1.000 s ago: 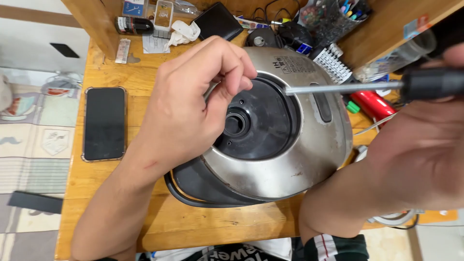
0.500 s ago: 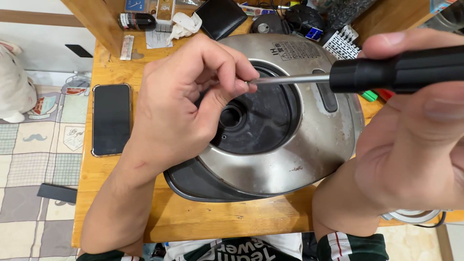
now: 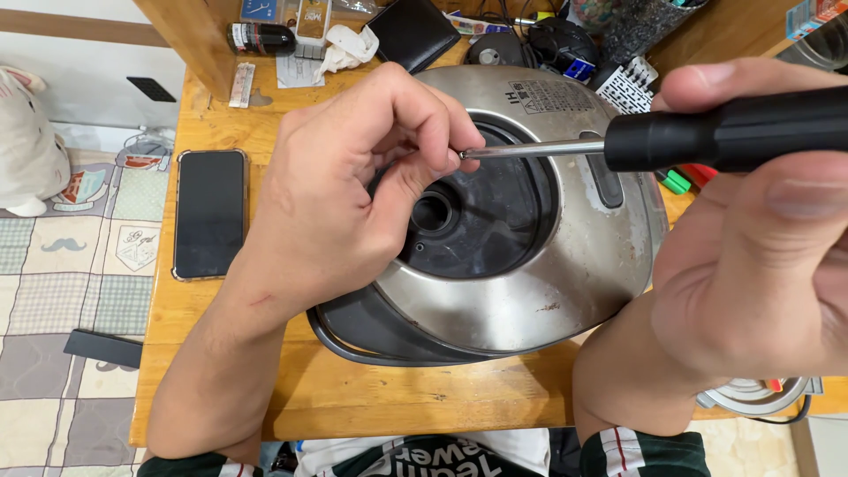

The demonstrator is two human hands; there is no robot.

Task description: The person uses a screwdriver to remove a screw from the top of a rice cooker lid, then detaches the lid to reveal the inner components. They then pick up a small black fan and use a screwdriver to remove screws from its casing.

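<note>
An upturned steel appliance base (image 3: pixel 530 291) with a round black centre (image 3: pixel 481 221) lies on the wooden table (image 3: pixel 230 344). My right hand (image 3: pixel 760 265) grips the black handle of a screwdriver (image 3: pixel 724 137), held level above the base, its metal shaft pointing left. My left hand (image 3: pixel 353 194) hovers over the left side of the base, its fingertips pinched around the tip of the shaft. Whether something small sits between those fingers is hidden.
A black phone (image 3: pixel 209 212) lies on the table's left part. The far edge is crowded with a black wallet (image 3: pixel 415 31), a small bottle (image 3: pixel 261 37), crumpled paper, cables and markers (image 3: pixel 685 177). A patterned mat (image 3: pixel 53 291) covers the floor at left, with a soft toy (image 3: pixel 31 159).
The screwdriver has come closer and higher in view, its tip now meeting my left fingertips. My left hand has stayed over the base with its fingers curling tighter.
</note>
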